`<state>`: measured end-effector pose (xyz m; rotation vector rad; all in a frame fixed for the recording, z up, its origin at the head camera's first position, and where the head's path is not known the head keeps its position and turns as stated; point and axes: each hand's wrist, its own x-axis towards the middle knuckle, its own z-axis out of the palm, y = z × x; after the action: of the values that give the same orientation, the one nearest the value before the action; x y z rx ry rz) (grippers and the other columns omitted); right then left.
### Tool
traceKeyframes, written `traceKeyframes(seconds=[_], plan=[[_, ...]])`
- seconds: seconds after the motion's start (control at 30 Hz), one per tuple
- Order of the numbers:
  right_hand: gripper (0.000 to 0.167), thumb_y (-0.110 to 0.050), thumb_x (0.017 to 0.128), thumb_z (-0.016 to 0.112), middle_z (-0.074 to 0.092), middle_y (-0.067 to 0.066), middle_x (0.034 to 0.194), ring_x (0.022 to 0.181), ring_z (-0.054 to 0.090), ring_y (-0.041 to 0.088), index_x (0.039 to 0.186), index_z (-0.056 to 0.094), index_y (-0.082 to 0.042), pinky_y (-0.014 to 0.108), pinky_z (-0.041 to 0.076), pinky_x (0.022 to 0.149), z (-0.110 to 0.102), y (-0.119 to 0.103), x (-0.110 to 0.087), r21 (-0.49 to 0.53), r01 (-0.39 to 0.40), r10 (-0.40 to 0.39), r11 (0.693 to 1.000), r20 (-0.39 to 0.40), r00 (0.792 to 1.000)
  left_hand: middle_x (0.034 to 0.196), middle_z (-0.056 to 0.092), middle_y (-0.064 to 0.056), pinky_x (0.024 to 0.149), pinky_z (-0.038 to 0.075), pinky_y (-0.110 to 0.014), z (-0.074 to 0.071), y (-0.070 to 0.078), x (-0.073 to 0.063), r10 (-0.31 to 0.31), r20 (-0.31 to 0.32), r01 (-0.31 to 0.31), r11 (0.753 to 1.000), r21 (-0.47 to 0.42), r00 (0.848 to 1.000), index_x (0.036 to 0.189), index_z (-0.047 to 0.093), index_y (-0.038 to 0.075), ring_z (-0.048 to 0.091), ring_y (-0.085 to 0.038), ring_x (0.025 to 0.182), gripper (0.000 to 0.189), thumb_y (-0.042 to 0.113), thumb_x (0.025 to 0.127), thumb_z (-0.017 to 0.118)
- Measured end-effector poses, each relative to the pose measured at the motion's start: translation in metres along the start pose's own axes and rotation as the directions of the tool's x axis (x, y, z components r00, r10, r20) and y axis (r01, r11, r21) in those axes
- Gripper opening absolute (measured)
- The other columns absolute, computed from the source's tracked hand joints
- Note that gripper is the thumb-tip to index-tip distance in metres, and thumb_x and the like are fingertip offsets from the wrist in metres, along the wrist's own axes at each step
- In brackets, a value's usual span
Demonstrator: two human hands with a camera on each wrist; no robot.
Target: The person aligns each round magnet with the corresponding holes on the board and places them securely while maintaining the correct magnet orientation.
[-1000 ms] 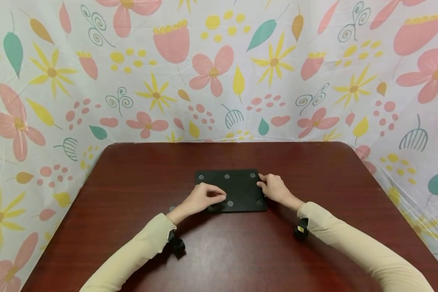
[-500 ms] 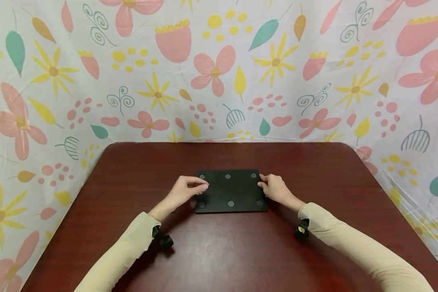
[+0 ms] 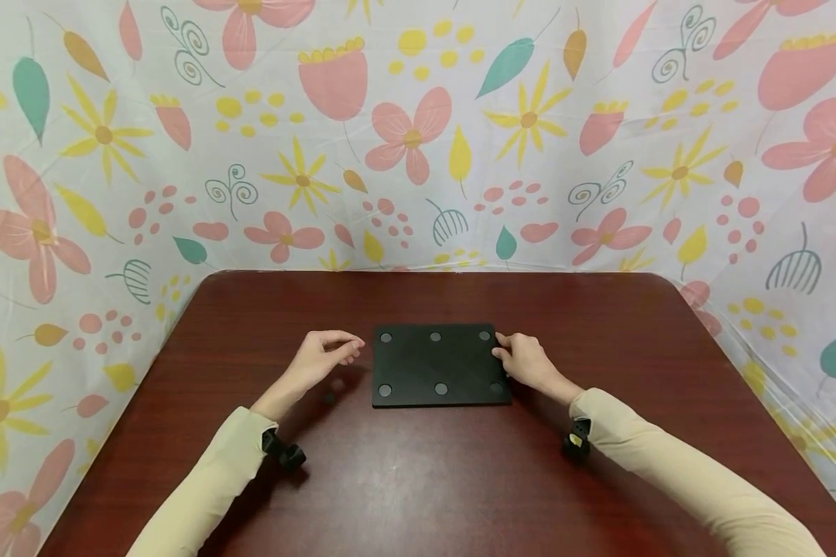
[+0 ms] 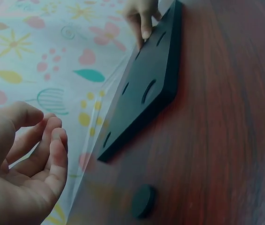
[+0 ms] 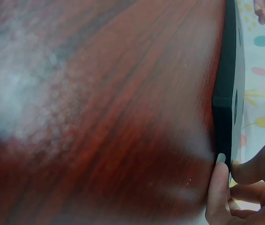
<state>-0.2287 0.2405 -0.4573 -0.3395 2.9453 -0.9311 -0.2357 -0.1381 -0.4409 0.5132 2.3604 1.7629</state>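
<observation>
A flat black rectangular board (image 3: 433, 363) lies on the table, with several grey round spots set along its long sides. At its right edge my right hand (image 3: 526, 360) grips it; in the right wrist view a fingertip (image 5: 221, 158) sits against the side wall and the thumb at the top edge. My left hand (image 3: 316, 357) hovers just left of the board, fingers loosely curved, with nothing seen between them in the left wrist view. Near that hand a small dark disc (image 4: 144, 201) lies on the table, apart from the board.
The dark red-brown wooden table (image 3: 418, 480) has a shiny surface. Behind it and along both sides hangs a white floral cloth (image 3: 418, 209). A black camera (image 3: 289, 455) is strapped at the left wrist and another camera (image 3: 575, 441) at the right.
My left hand has moved left, from over the board to beside it, uncovering the spots at its left end. The right hand and the board stay in place.
</observation>
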Motion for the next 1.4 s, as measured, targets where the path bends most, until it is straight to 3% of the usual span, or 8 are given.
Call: traceKeyframes(seconds=[0.1, 0.3, 0.53, 0.6, 0.77, 0.87, 1.03, 1.4], plan=[[0.043, -0.008, 0.097, 0.056, 0.064, 0.033, 0.113, 0.044, 0.054, 0.01, 0.134, 0.049, 0.013, 0.023, 0.041, 0.043, 0.0, 0.0, 0.001, -0.002, 0.007, -0.007, 1.0, -0.004, 1.0, 0.106, 0.067, -0.03, 0.079, 0.056, -0.041, -0.008, -0.002, -0.003, -0.037, -0.003, 0.037, 0.999, 0.023, 0.999, 0.113, 0.068, -0.007, 0.065, -0.04, 0.088, 0.032, 0.018, 0.096, 0.062], [0.043, -0.008, 0.097, 0.056, 0.068, 0.027, 0.092, 0.045, 0.055, 0.01, 0.134, 0.048, 0.013, 0.023, 0.042, 0.044, -0.001, 0.0, 0.002, -0.006, 0.005, -0.005, 1.0, -0.004, 1.0, 0.108, 0.072, -0.017, 0.076, 0.054, -0.036, -0.029, -0.006, -0.01, -0.131, -0.014, 0.131, 0.985, 0.114, 0.991, 0.117, 0.07, 0.001, 0.064, -0.027, 0.085, 0.037, 0.027, 0.091, 0.069], [0.043, -0.009, 0.097, 0.056, 0.067, 0.02, 0.081, 0.045, 0.054, 0.009, 0.134, 0.049, 0.012, 0.022, 0.04, 0.043, -0.001, -0.001, 0.001, -0.008, -0.004, 0.004, 1.0, -0.006, 1.0, 0.121, 0.067, -0.017, 0.086, 0.05, -0.031, -0.045, -0.015, -0.026, -0.206, 0.023, 0.201, 0.968, 0.149, 0.978, 0.121, 0.068, 0.003, 0.06, -0.03, 0.117, 0.041, 0.027, 0.088, 0.073], [0.044, -0.009, 0.097, 0.056, 0.066, 0.02, 0.08, 0.045, 0.054, 0.009, 0.134, 0.049, 0.012, 0.023, 0.041, 0.043, -0.001, -0.001, 0.001, -0.007, -0.003, 0.003, 1.0, 0.0, 1.0, 0.118, 0.069, -0.017, 0.083, 0.05, -0.028, -0.046, -0.016, -0.029, -0.224, 0.036, 0.215, 0.963, 0.161, 0.974, 0.12, 0.07, 0.004, 0.063, -0.025, 0.112, 0.04, 0.026, 0.086, 0.075], [0.044, -0.008, 0.097, 0.056, 0.067, 0.02, 0.079, 0.047, 0.056, 0.01, 0.135, 0.048, 0.013, 0.023, 0.042, 0.044, 0.0, -0.001, 0.002, -0.003, -0.003, 0.003, 1.0, 0.0, 1.0, 0.086, 0.072, -0.012, 0.062, 0.044, -0.022, -0.046, -0.022, -0.034, -0.182, 0.114, 0.154, 0.965, 0.214, 0.977, 0.111, 0.074, 0.003, 0.059, -0.011, 0.077, 0.035, 0.019, 0.08, 0.08], [0.044, -0.008, 0.097, 0.056, 0.067, 0.021, 0.079, 0.047, 0.056, 0.01, 0.135, 0.048, 0.012, 0.023, 0.042, 0.044, 0.0, -0.001, 0.002, -0.001, -0.008, 0.008, 1.0, -0.001, 1.0, 0.075, 0.069, -0.008, 0.057, 0.042, -0.021, -0.046, -0.026, -0.036, -0.152, 0.175, 0.11, 0.967, 0.229, 0.973, 0.108, 0.074, 0.003, 0.056, -0.008, 0.067, 0.035, 0.017, 0.077, 0.081], [0.044, -0.008, 0.097, 0.055, 0.067, 0.02, 0.079, 0.047, 0.056, 0.011, 0.136, 0.047, 0.012, 0.023, 0.042, 0.044, -0.001, -0.001, 0.0, 0.006, -0.016, 0.016, 1.0, 0.009, 1.0, 0.073, 0.067, -0.006, 0.058, 0.047, -0.023, -0.046, -0.029, -0.039, -0.146, 0.222, 0.089, 0.965, 0.247, 0.964, 0.109, 0.073, 0.001, 0.059, -0.011, 0.063, 0.038, 0.016, 0.076, 0.082], [0.044, -0.008, 0.097, 0.056, 0.068, 0.027, 0.093, 0.046, 0.055, 0.01, 0.135, 0.048, 0.013, 0.022, 0.041, 0.044, -0.001, -0.001, 0.0, 0.002, -0.006, 0.006, 1.0, -0.002, 1.0, 0.072, 0.064, 0.001, 0.053, 0.041, -0.021, -0.04, -0.029, -0.039, -0.151, 0.191, 0.078, 0.936, 0.342, 0.97, 0.106, 0.076, 0.01, 0.055, -0.008, 0.06, 0.034, 0.018, 0.074, 0.084]])
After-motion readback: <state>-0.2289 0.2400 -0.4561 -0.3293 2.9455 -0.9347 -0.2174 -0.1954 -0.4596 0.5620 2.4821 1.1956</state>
